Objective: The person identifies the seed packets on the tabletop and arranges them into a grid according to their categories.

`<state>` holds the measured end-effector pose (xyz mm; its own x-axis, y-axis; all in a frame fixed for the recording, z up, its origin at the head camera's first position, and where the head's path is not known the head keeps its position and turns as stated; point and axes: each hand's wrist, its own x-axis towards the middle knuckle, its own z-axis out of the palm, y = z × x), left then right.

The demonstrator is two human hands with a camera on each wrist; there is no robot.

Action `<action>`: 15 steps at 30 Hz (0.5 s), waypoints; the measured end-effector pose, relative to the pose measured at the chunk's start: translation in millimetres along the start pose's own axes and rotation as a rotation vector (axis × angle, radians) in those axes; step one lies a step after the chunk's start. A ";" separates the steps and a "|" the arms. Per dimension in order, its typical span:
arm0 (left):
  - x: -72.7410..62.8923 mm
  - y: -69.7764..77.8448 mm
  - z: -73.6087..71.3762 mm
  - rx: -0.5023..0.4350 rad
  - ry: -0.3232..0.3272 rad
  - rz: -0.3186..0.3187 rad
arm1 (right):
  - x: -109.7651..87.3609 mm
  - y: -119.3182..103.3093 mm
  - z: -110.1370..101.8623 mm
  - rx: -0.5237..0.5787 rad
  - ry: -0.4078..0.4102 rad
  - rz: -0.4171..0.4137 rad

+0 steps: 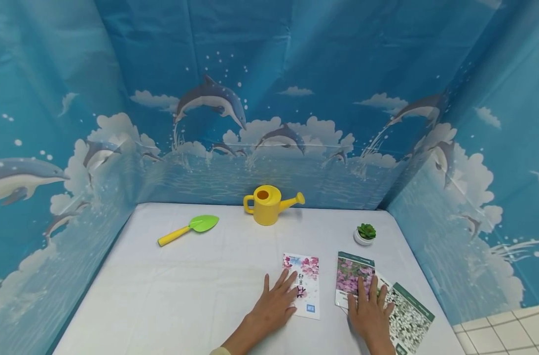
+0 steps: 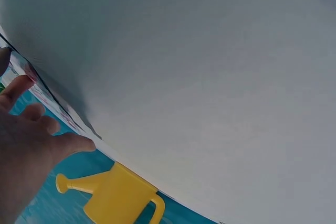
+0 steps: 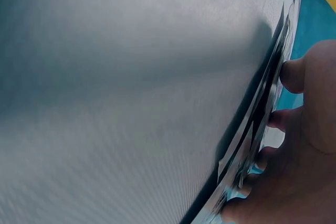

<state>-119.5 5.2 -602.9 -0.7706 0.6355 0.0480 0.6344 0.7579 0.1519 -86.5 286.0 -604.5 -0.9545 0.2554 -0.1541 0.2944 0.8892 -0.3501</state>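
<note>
In the head view, taking the table [image 1: 198, 286]'s middle as the clock's centre, the left hand [image 1: 274, 304] lies near the centre, its fingers straight and spread, their tips over the near-left edge of the blossom packet [image 1: 312, 291], just off towards 3. That light touch seems meant to steady the sheet without clasping it. The right hand [image 1: 370, 315] lies between 3 and 4, fingers fanned over the purple packet [image 1: 349, 273] and towards the white packet [image 1: 413, 315] at 4, perhaps so that one palm covers the overlapping pile; a pale edge between them may be a third packet. The can [image 1: 266, 209] stands upright at 12, the trowel [image 1: 188, 229] lies at 10 and the plant [image 1: 366, 232] sits at 2, probably kept back to leave room for the hands.

In the left wrist view, the hand is at 8, one fingertip meeting the packet's edge, nothing gripped.

In the right wrist view, the hand is at 4, fingertips against the layered packets; gaps between the sheets suggest light pressure.
</note>
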 end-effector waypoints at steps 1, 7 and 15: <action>-1.2 -0.6 0.0 0.002 0.004 0.003 | 0.0 0.2 0.1 -0.001 -0.002 0.002; -6.2 -3.5 0.1 -0.007 0.059 0.025 | 0.8 1.0 1.6 0.012 0.003 -0.004; -11.6 -7.9 -0.8 -0.042 0.039 0.030 | 3.3 2.6 2.4 0.011 -0.017 0.010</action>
<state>-115.6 -8.3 -603.9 -0.7534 0.6513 0.0911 0.6550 0.7309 0.1915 -88.8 288.2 -608.1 -0.9506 0.2573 -0.1735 0.3043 0.8825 -0.3585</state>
